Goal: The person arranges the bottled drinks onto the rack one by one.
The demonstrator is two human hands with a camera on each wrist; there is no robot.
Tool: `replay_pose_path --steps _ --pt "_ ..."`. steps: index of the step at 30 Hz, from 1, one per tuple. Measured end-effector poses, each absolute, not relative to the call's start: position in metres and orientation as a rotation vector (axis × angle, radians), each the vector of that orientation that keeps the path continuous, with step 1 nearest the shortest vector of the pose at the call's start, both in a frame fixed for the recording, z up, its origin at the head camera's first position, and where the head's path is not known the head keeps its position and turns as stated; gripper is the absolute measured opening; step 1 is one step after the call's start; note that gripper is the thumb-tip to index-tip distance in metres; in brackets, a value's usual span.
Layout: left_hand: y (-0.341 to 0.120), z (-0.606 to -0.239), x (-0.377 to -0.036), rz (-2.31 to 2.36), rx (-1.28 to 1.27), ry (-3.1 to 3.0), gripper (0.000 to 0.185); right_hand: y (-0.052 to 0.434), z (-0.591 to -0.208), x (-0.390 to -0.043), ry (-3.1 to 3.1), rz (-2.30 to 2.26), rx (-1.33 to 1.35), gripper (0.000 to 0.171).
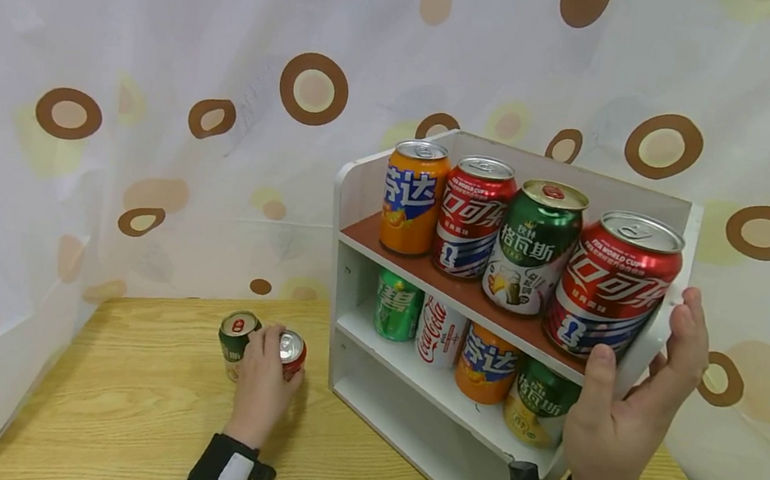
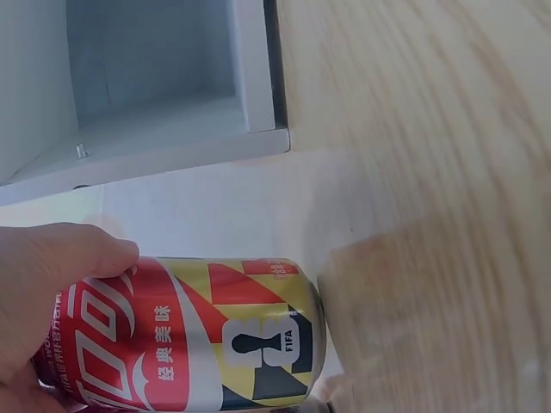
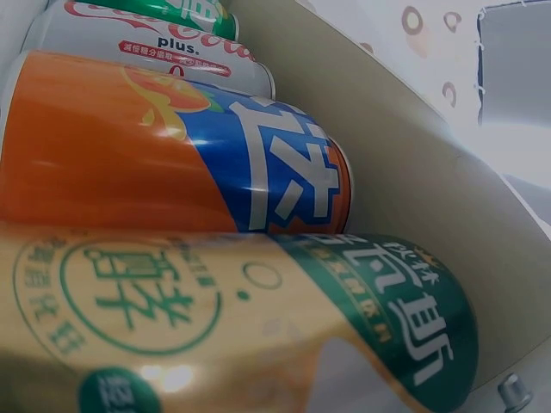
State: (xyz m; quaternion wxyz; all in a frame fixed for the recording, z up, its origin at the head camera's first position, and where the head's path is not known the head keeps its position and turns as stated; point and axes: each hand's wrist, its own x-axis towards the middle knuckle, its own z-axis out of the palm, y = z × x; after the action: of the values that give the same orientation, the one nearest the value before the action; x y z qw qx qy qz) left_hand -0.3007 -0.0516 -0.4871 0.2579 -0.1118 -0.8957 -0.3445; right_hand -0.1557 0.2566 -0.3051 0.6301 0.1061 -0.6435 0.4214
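My left hand [image 1: 264,388] holds a red cola can [image 1: 291,349] by its upper part, at the left of the shelf. In the left wrist view the same red cola can [image 2: 181,335] shows a yellow, black and red pattern near its base. Right beside it stands a green-and-gold kvass can [image 1: 237,338]. My right hand [image 1: 627,417] rests against the right side of the white shelf unit [image 1: 650,338]. Its thumb is at the front edge, by the upper red cola can [image 1: 613,282], and its fingers lie extended along the outer side.
The upper tier bears an orange soda can [image 1: 413,199], another red cola can [image 1: 472,216] and a green kvass can [image 1: 533,246]. The middle tier has a green can [image 1: 397,306], a white cola can [image 1: 441,331], an orange can [image 3: 112,146] and a gold-green can [image 3: 215,318].
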Motion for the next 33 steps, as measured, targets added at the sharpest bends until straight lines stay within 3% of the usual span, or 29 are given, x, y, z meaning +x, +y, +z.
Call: replay_pose_path --steps 33 --pt "-0.0468 -0.4920 -0.2978 -1.030 -0.328 -2.466 0.077 0.2570 -0.3049 -0.1563 -1.475 0.947 0.237 0.045"
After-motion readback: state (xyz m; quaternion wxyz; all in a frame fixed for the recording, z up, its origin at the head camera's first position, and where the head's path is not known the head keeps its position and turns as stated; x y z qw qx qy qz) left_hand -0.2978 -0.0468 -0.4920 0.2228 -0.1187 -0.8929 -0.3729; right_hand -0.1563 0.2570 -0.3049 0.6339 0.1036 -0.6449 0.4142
